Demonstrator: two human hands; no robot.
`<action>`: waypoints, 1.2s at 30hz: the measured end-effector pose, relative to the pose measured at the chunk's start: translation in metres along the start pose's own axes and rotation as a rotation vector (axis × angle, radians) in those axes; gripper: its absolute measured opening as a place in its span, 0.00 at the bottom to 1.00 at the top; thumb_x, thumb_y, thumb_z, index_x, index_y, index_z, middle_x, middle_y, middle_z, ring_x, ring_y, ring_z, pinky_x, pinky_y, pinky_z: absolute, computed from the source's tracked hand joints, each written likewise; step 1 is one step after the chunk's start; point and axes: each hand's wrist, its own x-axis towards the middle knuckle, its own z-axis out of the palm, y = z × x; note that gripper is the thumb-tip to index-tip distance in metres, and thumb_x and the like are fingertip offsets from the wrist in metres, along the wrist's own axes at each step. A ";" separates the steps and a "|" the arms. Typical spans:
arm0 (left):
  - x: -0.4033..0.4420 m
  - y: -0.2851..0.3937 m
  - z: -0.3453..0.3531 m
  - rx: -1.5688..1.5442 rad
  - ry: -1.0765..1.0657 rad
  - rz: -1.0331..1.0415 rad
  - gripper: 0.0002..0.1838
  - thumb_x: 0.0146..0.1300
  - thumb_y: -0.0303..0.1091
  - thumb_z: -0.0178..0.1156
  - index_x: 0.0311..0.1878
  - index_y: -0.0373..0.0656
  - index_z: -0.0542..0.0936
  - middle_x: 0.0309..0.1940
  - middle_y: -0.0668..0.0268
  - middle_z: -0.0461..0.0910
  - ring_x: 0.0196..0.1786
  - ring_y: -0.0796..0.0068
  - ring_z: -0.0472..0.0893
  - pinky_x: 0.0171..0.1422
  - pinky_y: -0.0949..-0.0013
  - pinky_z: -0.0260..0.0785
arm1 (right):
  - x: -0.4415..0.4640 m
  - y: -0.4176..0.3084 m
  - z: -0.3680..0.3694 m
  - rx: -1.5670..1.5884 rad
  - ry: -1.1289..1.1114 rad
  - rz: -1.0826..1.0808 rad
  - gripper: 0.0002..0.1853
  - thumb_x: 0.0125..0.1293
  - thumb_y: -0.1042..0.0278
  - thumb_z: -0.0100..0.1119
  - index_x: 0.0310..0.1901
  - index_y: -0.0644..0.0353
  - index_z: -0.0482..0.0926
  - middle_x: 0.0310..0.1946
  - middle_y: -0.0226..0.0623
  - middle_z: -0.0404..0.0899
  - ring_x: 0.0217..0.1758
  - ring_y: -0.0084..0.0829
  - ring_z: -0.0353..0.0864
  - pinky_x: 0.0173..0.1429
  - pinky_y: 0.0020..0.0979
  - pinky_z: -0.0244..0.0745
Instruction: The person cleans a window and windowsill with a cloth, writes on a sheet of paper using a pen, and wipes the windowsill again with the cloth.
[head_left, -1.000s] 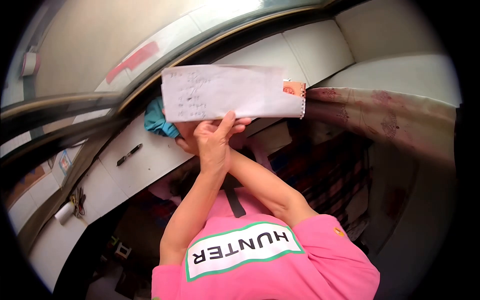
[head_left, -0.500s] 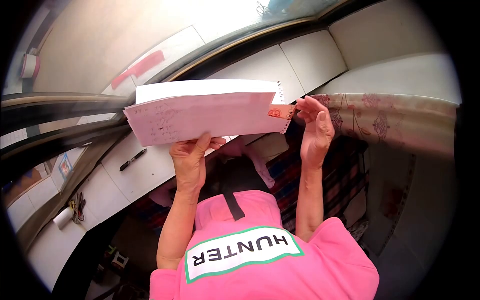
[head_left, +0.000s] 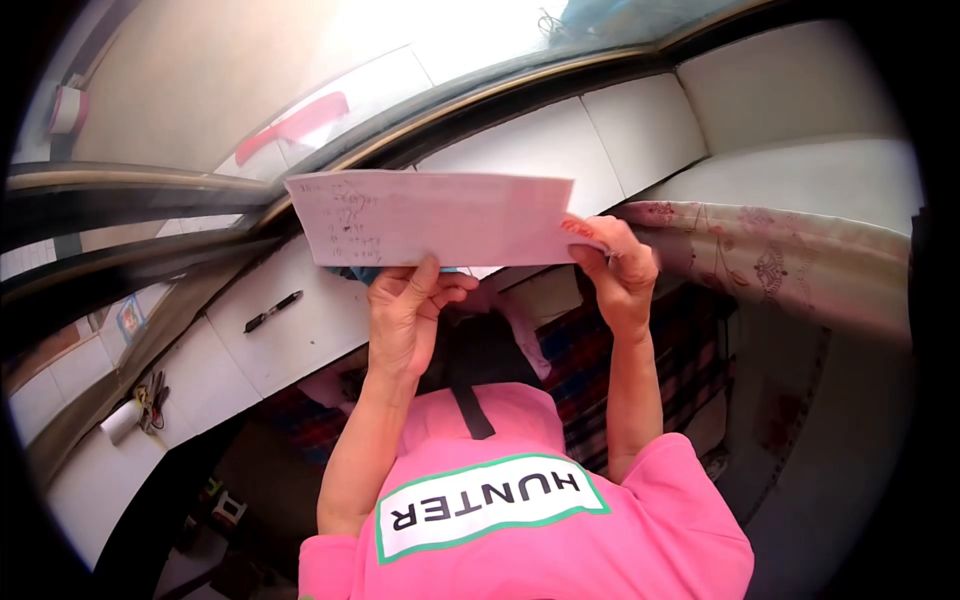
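Note:
A notebook [head_left: 450, 215] with pale pinkish pages is held up above the white tiled ledge. Handwriting runs down the left part of its facing page, and a red-orange printed patch shows at the right end. My left hand [head_left: 405, 310] grips the lower edge, thumb in front and fingers behind. At the right end, my right hand [head_left: 622, 265] is closed on the notebook's edge beside the red-orange patch. Something blue peeks out under the lower left edge; what it is I cannot make out.
A black pen [head_left: 272, 312] lies on the tiled ledge [head_left: 240, 365] to the left. Farther left are a white roll [head_left: 122, 421] and some tangled cords [head_left: 152, 400]. A window frame [head_left: 400, 125] runs behind, and a flowered curtain [head_left: 790, 250] hangs at right.
My right hand has gone from open beside the notebook to closed on its right end. The white sheets behind have dropped from sight, and a bit of blue shows below.

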 end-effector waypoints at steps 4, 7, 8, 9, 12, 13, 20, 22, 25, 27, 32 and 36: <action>-0.005 0.003 0.003 0.271 -0.037 0.022 0.14 0.78 0.36 0.60 0.51 0.31 0.81 0.45 0.46 0.87 0.41 0.66 0.90 0.45 0.71 0.83 | 0.025 0.025 -0.019 0.158 0.069 0.179 0.19 0.67 0.85 0.60 0.59 0.66 0.83 0.51 0.30 0.84 0.53 0.21 0.79 0.61 0.25 0.72; -0.005 -0.004 0.003 0.617 0.001 0.216 0.10 0.78 0.31 0.59 0.50 0.32 0.81 0.46 0.52 0.88 0.40 0.70 0.89 0.45 0.72 0.81 | 0.051 0.070 -0.032 0.208 0.081 0.340 0.21 0.70 0.81 0.60 0.65 0.67 0.80 0.55 0.32 0.84 0.57 0.22 0.80 0.64 0.26 0.73; -0.004 -0.006 0.004 0.733 0.016 0.282 0.08 0.78 0.29 0.59 0.50 0.32 0.81 0.47 0.54 0.88 0.39 0.71 0.89 0.46 0.73 0.81 | 0.056 0.090 -0.036 0.219 0.058 0.376 0.21 0.70 0.81 0.60 0.65 0.67 0.79 0.55 0.31 0.84 0.56 0.22 0.80 0.63 0.25 0.73; -0.001 -0.006 0.004 0.915 -0.008 0.385 0.08 0.74 0.23 0.59 0.52 0.33 0.81 0.49 0.55 0.87 0.44 0.65 0.89 0.50 0.69 0.81 | 0.059 0.110 -0.038 0.207 0.089 0.402 0.17 0.70 0.80 0.61 0.59 0.67 0.80 0.49 0.29 0.84 0.50 0.20 0.79 0.57 0.24 0.74; 0.025 -0.021 0.008 1.329 -0.116 0.854 0.12 0.71 0.19 0.59 0.55 0.33 0.81 0.52 0.51 0.86 0.51 0.55 0.87 0.57 0.63 0.80 | 0.061 0.163 -0.047 0.127 0.141 0.443 0.08 0.69 0.79 0.63 0.49 0.69 0.81 0.37 0.24 0.83 0.39 0.17 0.77 0.46 0.23 0.74; 0.027 -0.025 0.012 1.388 -0.151 0.796 0.19 0.67 0.17 0.58 0.61 0.33 0.79 0.61 0.48 0.81 0.64 0.46 0.81 0.69 0.57 0.74 | 0.061 0.173 -0.053 0.068 0.133 0.436 0.09 0.69 0.79 0.63 0.49 0.69 0.81 0.37 0.24 0.83 0.39 0.17 0.77 0.45 0.23 0.74; 0.088 -0.074 0.001 1.831 -0.169 0.747 0.32 0.67 0.23 0.60 0.75 0.33 0.68 0.79 0.52 0.63 0.82 0.49 0.61 0.84 0.48 0.53 | 0.062 0.178 -0.069 -0.486 0.137 0.453 0.08 0.64 0.79 0.64 0.44 0.66 0.80 0.32 0.41 0.82 0.36 0.35 0.79 0.48 0.33 0.76; 0.098 -0.085 -0.013 1.878 -0.197 0.639 0.35 0.67 0.28 0.62 0.77 0.34 0.65 0.81 0.54 0.60 0.83 0.50 0.58 0.86 0.49 0.50 | 0.062 0.159 -0.057 -0.727 0.245 0.310 0.09 0.65 0.78 0.63 0.47 0.66 0.79 0.38 0.46 0.83 0.42 0.43 0.81 0.54 0.39 0.76; 0.100 -0.085 -0.015 1.930 -0.214 0.621 0.36 0.68 0.31 0.62 0.78 0.34 0.64 0.82 0.54 0.58 0.83 0.50 0.58 0.86 0.48 0.50 | 0.056 0.125 -0.031 -0.976 0.327 -0.039 0.17 0.65 0.76 0.61 0.56 0.64 0.77 0.53 0.50 0.80 0.58 0.53 0.78 0.64 0.49 0.71; 0.100 -0.083 -0.012 1.934 -0.217 0.603 0.36 0.69 0.32 0.61 0.78 0.35 0.63 0.82 0.54 0.58 0.83 0.49 0.58 0.85 0.47 0.51 | 0.044 0.116 -0.001 -0.857 0.151 -0.236 0.23 0.65 0.76 0.60 0.63 0.64 0.76 0.59 0.50 0.80 0.64 0.50 0.78 0.67 0.48 0.70; 0.103 -0.085 -0.011 1.933 -0.211 0.596 0.38 0.67 0.34 0.61 0.79 0.36 0.63 0.83 0.54 0.57 0.83 0.51 0.58 0.85 0.47 0.50 | 0.022 0.127 0.045 -0.911 -0.217 -0.093 0.30 0.71 0.68 0.60 0.74 0.52 0.71 0.77 0.37 0.68 0.81 0.44 0.65 0.81 0.51 0.57; 0.107 -0.092 -0.017 1.884 -0.159 0.643 0.37 0.68 0.32 0.59 0.79 0.36 0.63 0.83 0.55 0.58 0.84 0.53 0.57 0.86 0.46 0.48 | 0.041 0.111 0.052 -0.874 -0.217 -0.063 0.22 0.70 0.69 0.60 0.65 0.60 0.78 0.68 0.48 0.77 0.73 0.49 0.74 0.75 0.53 0.64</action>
